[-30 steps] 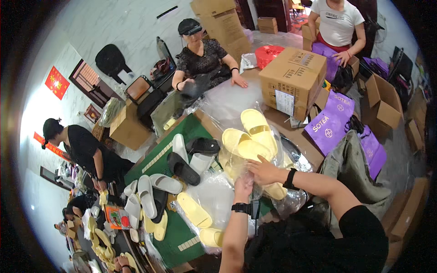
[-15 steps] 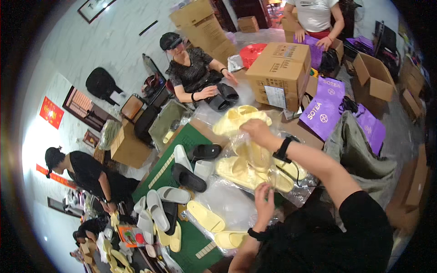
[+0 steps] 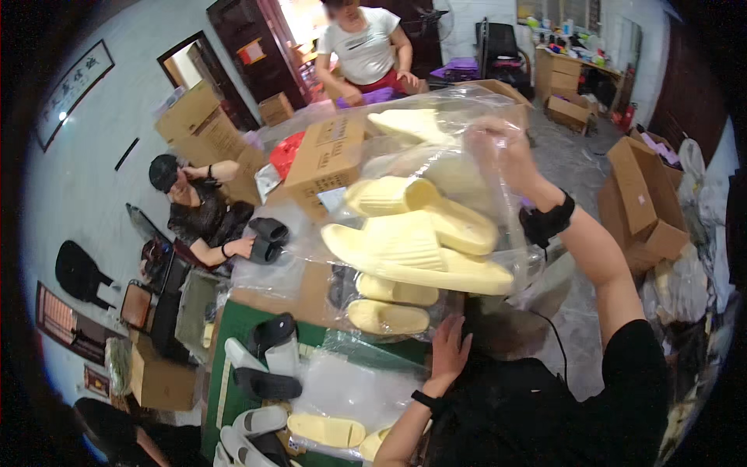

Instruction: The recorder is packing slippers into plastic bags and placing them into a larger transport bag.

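Observation:
A clear plastic bag (image 3: 506, 226) is raised over the table with several pale yellow slide slippers (image 3: 389, 249) in or behind its film. At its upper right, my right hand (image 3: 506, 156) grips the plastic; its fingertips are blurred and partly veiled by the film. Below the bag, my left hand (image 3: 449, 349) holds nothing, its fingers stretched out near the table's edge. Just left of that hand lies a yellow slipper (image 3: 389, 317) on the table. Closer to me, another yellow slipper (image 3: 327, 430) rests beside a flat sheet of clear plastic (image 3: 350, 389).
Black and grey slippers (image 3: 268, 383) lie on the green mat (image 3: 233, 311) to the left. A large carton (image 3: 323, 159) stands on the table's far side. One person (image 3: 210, 210) holds black slippers; another (image 3: 362, 47) stands behind the table. Open cartons (image 3: 642, 206) stand at right.
My view has swung to the right. My right hand has lifted the plastic with the yellow slippers off the table. My left hand's fingers have straightened.

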`<state>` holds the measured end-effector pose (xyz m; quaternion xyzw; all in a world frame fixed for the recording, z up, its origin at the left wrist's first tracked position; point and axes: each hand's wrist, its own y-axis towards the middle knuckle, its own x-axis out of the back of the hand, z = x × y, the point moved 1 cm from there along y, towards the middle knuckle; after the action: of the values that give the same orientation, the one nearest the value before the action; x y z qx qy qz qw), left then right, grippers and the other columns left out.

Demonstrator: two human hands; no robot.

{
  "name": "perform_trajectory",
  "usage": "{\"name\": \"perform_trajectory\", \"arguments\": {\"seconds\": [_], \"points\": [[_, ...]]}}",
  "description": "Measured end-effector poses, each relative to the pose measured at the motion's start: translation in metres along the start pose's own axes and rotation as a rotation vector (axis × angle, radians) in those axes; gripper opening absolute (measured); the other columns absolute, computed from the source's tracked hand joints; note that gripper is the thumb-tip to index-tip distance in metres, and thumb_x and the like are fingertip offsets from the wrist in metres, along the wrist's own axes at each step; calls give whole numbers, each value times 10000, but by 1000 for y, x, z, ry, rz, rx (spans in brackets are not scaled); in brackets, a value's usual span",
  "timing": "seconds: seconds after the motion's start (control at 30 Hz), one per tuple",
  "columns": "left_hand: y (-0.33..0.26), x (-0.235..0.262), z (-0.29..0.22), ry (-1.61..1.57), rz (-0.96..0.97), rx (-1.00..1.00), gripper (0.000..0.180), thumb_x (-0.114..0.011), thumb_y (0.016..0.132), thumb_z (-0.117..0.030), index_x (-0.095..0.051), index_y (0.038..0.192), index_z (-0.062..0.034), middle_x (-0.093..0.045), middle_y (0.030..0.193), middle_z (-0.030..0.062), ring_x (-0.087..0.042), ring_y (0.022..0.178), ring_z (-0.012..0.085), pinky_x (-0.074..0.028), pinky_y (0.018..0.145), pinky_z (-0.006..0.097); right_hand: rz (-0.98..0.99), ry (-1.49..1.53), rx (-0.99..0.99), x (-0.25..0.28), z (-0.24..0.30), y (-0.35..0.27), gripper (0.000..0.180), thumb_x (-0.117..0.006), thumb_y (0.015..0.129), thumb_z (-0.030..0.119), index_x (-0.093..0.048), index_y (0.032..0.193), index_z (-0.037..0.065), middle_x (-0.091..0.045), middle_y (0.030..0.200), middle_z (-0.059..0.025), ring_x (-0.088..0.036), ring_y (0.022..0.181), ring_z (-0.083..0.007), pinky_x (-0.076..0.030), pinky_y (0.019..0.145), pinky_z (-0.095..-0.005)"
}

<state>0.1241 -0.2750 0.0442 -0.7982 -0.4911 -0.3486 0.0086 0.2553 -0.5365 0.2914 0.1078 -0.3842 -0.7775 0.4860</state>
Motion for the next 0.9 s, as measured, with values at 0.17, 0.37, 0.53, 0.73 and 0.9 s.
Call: {"name": "perform_trajectory", "arguments": {"seconds": [0.17, 0.37, 0.53, 0.73, 0.9], "points": [[74, -70, -10, 98, 179, -298, 575, -636, 777, -274, -405, 1241, -26, -412, 1230, 249, -386, 1148, 407, -334, 958, 456, -78, -145, -56, 94, -6, -18, 124, -543, 820, 55, -596, 921, 7, -608, 852, -36, -536, 757, -86, -446, 668, -230], [170, -149, -28, 267, 385, -496, 576, -580, 825, -309, -372, 1267, -4, -381, 1303, 204, -369, 1210, 311, -307, 1012, 421, 91, -404, 5, 162, -44, -44, 129, -517, 849, 98, -593, 921, 23, -604, 853, -20, -537, 755, -104, -460, 673, -245], [212, -173, -54, -30, 480, -423, 539, -548, 838, -295, -376, 1281, -40, -382, 1317, 173, -358, 1225, 301, -294, 1024, 416, -62, 266, -678, 173, -107, -95, 182, -513, 887, 203, -608, 903, 48, -595, 787, -9, -546, 698, -114, -469, 639, -257], [140, -167, -30, -340, 517, -252, 501, -509, 854, -277, -380, 1297, -83, -384, 1333, 135, -344, 1243, 290, -279, 1038, 410, 536, -226, -816, 212, -160, -142, 172, -571, 851, 221, -624, 891, 63, -595, 773, -3, -535, 681, -87, -454, 603, -241], [119, -189, -37, -204, 604, -220, 477, -461, 876, -274, -368, 1317, -117, -367, 1359, 98, -332, 1258, 264, -253, 1055, 390, 499, -141, -917, 243, -206, -167, 197, -585, 839, 205, -630, 859, 15, -619, 788, -36, -549, 699, -92, -465, 631, -256]]}}
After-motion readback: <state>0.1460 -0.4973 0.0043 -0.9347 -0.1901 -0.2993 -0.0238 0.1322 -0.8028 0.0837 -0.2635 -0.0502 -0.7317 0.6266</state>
